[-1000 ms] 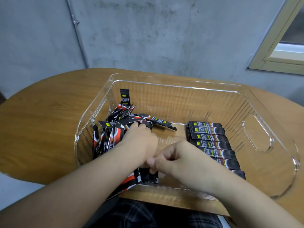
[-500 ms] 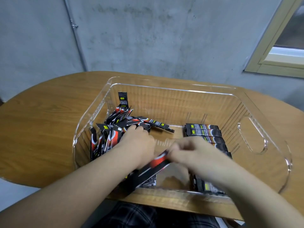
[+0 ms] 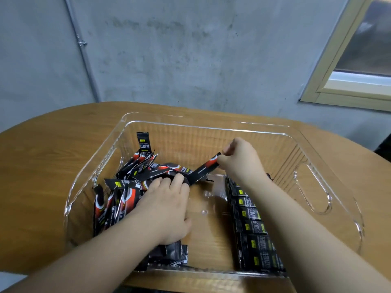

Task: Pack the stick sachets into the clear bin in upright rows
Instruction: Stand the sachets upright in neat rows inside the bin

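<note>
A clear bin (image 3: pixel 211 126) stands on a wooden table (image 3: pixel 48 157). Inside at the left lies a loose heap of black-and-red stick sachets (image 3: pixel 135 176). Along the bin's right side runs a neat row of sachets (image 3: pixel 251 225). My right hand (image 3: pixel 241 159) is deep in the bin and pinches the top end of one sachet (image 3: pixel 205 169), which slants down to the left. My left hand (image 3: pixel 167 206) rests palm-down on the heap, fingers curled over several sachets; more sachets show under its wrist.
The bin has a cut-out handle (image 3: pixel 311 187) in its right wall. A grey concrete wall rises behind the table, with a window frame (image 3: pixel 338 66) at the upper right. The table's near edge lies just below the bin.
My right hand drew one sachet out from under the left hand and carried it up and away toward the bin's far side. The left hand stayed on the heap.
</note>
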A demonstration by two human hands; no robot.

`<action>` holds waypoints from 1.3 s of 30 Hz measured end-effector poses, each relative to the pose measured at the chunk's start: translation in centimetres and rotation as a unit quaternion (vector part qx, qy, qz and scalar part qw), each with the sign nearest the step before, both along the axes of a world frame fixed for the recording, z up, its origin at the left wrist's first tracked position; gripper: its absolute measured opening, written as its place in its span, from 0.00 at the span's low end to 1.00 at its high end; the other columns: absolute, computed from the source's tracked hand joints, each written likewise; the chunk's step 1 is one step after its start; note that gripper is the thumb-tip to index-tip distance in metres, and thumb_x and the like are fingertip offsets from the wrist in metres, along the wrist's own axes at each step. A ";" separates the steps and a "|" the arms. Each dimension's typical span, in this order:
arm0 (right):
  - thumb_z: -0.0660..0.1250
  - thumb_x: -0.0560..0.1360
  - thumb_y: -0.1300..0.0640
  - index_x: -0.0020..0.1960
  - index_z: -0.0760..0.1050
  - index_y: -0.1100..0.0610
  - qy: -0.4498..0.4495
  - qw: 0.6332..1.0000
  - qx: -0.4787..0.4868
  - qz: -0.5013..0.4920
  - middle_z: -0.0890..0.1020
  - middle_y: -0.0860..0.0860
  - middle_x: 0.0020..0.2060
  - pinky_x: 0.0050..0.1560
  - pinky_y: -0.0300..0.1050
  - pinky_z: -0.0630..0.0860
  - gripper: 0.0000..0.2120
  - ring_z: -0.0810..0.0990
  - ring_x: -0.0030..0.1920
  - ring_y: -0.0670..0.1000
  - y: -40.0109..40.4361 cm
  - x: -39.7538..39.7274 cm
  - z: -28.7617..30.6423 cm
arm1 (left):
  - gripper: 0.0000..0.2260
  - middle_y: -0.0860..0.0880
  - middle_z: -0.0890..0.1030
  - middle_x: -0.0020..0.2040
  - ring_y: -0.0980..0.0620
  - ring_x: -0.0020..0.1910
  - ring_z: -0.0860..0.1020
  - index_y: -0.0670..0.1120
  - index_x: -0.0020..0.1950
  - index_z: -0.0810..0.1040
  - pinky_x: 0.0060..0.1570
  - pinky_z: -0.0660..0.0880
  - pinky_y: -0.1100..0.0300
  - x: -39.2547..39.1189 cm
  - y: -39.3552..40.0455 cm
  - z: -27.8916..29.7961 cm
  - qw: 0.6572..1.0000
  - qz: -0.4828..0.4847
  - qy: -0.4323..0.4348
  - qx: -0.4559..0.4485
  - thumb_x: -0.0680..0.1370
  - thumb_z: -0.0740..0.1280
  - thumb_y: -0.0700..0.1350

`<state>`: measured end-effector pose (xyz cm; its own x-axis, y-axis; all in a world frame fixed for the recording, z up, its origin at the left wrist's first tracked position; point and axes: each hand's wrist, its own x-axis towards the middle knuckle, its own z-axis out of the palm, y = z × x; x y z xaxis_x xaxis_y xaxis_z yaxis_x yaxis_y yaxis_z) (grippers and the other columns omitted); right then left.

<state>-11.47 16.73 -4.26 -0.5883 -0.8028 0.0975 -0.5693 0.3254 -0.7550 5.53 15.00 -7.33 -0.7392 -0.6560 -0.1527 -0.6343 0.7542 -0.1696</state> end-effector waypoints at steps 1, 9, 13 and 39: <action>0.64 0.72 0.64 0.45 0.69 0.56 0.014 1.000 0.000 0.001 0.79 0.52 0.41 0.32 0.39 0.70 0.06 0.76 0.37 0.51 -0.1 0.0 -0.4 | 0.21 0.47 0.61 0.63 0.47 0.61 0.66 0.47 0.63 0.62 0.67 0.59 0.51 0.0 0.0 0.0 1.000 0.001 0.011 0.000 0.78 0.55 0.60; 0.63 0.73 0.60 0.52 0.80 0.54 0.141 0.982 0.103 0.069 0.80 0.52 0.48 0.37 0.39 0.71 0.10 0.78 0.40 0.52 0.4 0.3 -2.2 | 0.34 0.48 0.46 0.78 0.48 0.76 0.45 0.43 0.78 0.49 0.74 0.45 0.51 -0.1 -0.3 -0.4 0.999 0.020 -0.029 -0.012 0.79 0.49 0.62; 0.63 0.74 0.58 0.50 0.80 0.54 0.171 0.974 0.123 0.089 0.81 0.53 0.48 0.45 0.44 0.75 0.09 0.79 0.47 0.55 0.7 0.7 -2.5 | 0.34 0.46 0.47 0.78 0.46 0.76 0.34 0.41 0.77 0.52 0.75 0.37 0.48 -0.3 -0.3 -0.5 0.999 0.027 -0.037 -0.013 0.79 0.49 0.63; 0.65 0.75 0.46 0.67 0.65 0.52 0.312 0.916 0.144 0.206 0.70 0.50 0.59 0.58 0.49 0.67 0.24 0.67 0.62 0.54 0.1 2.1 -4.2 | 0.33 0.45 0.50 0.78 0.41 0.76 0.48 0.46 0.79 0.45 0.74 0.42 0.42 -1.4 -1.1 -0.2 0.994 0.046 -0.096 -0.027 0.79 0.50 0.59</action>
